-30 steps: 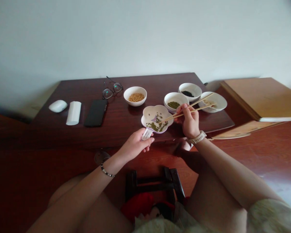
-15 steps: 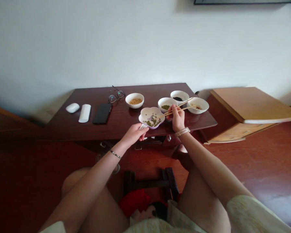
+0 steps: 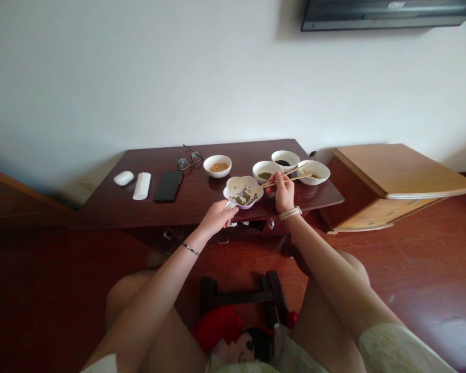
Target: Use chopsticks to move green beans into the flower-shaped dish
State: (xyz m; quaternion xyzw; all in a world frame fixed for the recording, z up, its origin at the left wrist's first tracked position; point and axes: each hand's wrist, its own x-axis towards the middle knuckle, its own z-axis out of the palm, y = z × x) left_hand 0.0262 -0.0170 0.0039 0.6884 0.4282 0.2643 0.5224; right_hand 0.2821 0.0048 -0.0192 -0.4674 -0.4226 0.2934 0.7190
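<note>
Over the dark table [image 3: 201,207], right fingers [image 3: 278,182] pinch chopsticks [image 3: 295,176] slanting left to a flower-shaped dish [image 3: 252,180] the left hand [image 3: 216,218] grips.

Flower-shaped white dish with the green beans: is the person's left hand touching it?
Touching. The head view shows the left hand closed around the white handle of the flower-shaped white dish.

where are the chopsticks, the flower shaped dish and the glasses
chopsticks [image 3: 260,184], head view, on the shafts near their tips
flower-shaped dish [image 3: 243,177], head view, on its upper rim
glasses [image 3: 183,163], head view, on the lens at picture left
</note>
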